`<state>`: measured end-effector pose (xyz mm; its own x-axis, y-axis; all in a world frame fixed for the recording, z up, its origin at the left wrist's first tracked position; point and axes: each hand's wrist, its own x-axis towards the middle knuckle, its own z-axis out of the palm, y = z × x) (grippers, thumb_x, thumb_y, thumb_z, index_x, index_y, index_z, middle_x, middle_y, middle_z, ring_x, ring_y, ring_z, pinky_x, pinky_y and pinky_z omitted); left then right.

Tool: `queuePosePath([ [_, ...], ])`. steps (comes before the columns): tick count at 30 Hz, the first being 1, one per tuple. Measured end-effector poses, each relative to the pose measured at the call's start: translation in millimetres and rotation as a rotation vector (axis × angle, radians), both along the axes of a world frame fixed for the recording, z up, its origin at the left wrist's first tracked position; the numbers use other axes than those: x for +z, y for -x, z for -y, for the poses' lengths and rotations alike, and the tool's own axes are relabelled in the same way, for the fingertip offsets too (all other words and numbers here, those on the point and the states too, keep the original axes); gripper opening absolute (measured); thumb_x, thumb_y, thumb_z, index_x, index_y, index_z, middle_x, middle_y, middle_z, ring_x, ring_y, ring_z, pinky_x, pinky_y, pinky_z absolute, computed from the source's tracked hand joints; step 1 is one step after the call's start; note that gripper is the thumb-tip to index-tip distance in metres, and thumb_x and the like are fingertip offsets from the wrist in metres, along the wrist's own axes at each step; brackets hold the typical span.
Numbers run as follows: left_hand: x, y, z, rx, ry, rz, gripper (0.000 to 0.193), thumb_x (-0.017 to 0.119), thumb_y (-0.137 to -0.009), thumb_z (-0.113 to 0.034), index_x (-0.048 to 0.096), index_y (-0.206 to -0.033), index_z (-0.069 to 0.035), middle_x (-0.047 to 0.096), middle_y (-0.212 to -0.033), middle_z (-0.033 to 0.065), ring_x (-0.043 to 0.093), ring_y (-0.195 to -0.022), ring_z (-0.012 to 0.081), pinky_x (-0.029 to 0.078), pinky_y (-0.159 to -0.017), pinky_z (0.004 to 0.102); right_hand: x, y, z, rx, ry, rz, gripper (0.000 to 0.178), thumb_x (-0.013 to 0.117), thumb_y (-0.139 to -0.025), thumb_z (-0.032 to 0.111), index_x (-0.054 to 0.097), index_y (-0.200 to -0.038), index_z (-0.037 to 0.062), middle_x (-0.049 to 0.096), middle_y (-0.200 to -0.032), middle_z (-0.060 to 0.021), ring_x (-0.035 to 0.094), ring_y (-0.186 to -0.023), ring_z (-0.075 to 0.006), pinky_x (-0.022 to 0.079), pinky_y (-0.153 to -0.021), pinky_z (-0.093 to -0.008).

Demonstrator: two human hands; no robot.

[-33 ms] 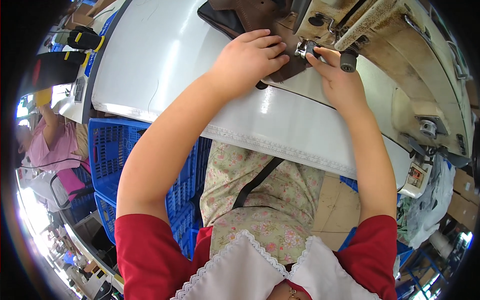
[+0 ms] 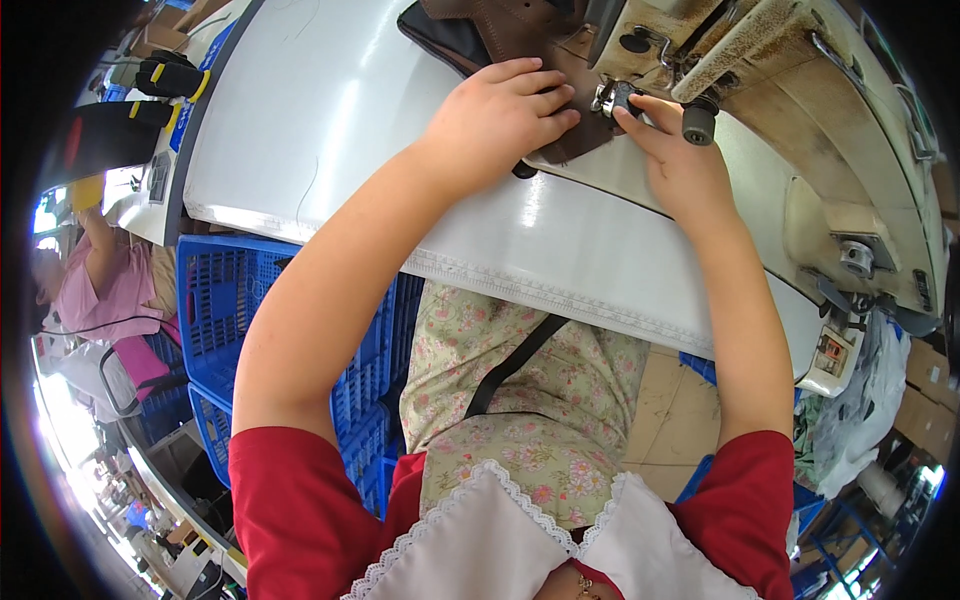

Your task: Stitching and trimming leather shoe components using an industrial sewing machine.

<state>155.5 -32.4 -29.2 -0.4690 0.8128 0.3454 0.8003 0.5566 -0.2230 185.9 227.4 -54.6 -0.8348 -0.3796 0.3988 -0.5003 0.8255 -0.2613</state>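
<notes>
Beneath the head of a sewing machine [image 2: 790, 110] lies a brown leather piece [image 2: 520, 40] with stitch lines and a black part along its left side. My left hand [image 2: 495, 120] rests flat on the leather, fingers stretched toward the needle area. At the metal presser foot [image 2: 603, 97], the thumb and forefinger of my right hand [image 2: 690, 170] come together around a small dark grey piece [image 2: 624, 97]. Whether that piece belongs to the machine I cannot tell. The other right fingers are partly hidden behind the machine's round dark knob [image 2: 698, 122].
The white table [image 2: 350, 110] has a ruler strip [image 2: 540, 292] along its near edge. Blue plastic crates [image 2: 215, 320] stand below at the left. Black-and-yellow gloves [image 2: 172, 80] lie at the far left, near another person in pink [image 2: 110, 285]. Clear plastic bags [image 2: 860, 410] hang at the right.
</notes>
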Motion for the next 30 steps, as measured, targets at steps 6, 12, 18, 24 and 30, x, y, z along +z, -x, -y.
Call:
queuePosePath([
  [6, 0.4, 9.4, 2.4, -0.013, 0.011, -0.026, 0.039, 0.057, -0.084, -0.012, 0.067, -0.121, -0.019, 0.064, -0.131, -0.001, 0.053, -0.13, 0.0175, 0.037, -0.114, 0.0367, 1.1, 1.9, 1.5, 0.001, -0.01, -0.028, 0.049, 0.058, -0.083, -0.002, 0.07, -0.119, 0.0283, 0.066, -0.122, -0.0046, 0.064, -0.107, -0.0295, 0.053, -0.09, -0.0401],
  [12, -3.5, 25.6, 6.1, -0.062, -0.022, 0.02, 0.043, 0.059, -0.082, -0.005, 0.068, -0.12, -0.021, 0.063, -0.133, -0.0024, 0.052, -0.131, 0.0158, 0.035, -0.117, 0.0366, 3.4, 2.3, 8.2, -0.027, -0.039, -0.074, 0.044, 0.06, -0.085, 0.0, 0.071, -0.117, 0.0269, 0.068, -0.119, -0.0051, 0.065, -0.103, -0.0303, 0.054, -0.087, -0.0411],
  [18, 0.0, 45.6, 9.1, -0.149, -0.05, 0.095, 0.051, 0.062, -0.075, 0.006, 0.071, -0.118, -0.019, 0.063, -0.133, -0.0008, 0.052, -0.131, 0.0172, 0.034, -0.118, 0.039, 1.2, 1.1, 11.9, -0.086, -0.044, -0.052, 0.043, 0.062, -0.084, 0.0, 0.072, -0.116, 0.0264, 0.068, -0.117, -0.0038, 0.066, -0.101, -0.0286, 0.055, -0.085, -0.0405],
  [24, -0.3, 55.6, 12.8, -0.163, -0.02, 0.039, 0.036, 0.057, -0.087, -0.009, 0.071, -0.118, -0.022, 0.063, -0.132, 0.0005, 0.053, -0.129, 0.0145, 0.033, -0.119, 0.0342, 0.8, 0.7, 15.0, -0.091, -0.071, -0.111, 0.04, 0.063, -0.083, 0.001, 0.073, -0.114, 0.0253, 0.069, -0.115, -0.0038, 0.066, -0.099, -0.0271, 0.055, -0.083, -0.0395],
  [30, -2.5, 55.5, 10.7, -0.177, -0.08, 0.089, 0.053, 0.061, -0.075, 0.008, 0.071, -0.118, -0.019, 0.065, -0.129, 0.0014, 0.053, -0.13, 0.0187, 0.034, -0.119, 0.0402, 1.0, -0.2, 15.0, -0.105, -0.069, -0.106, 0.04, 0.064, -0.083, 0.002, 0.073, -0.114, 0.0246, 0.069, -0.114, -0.0059, 0.066, -0.099, -0.0287, 0.055, -0.083, -0.0401],
])
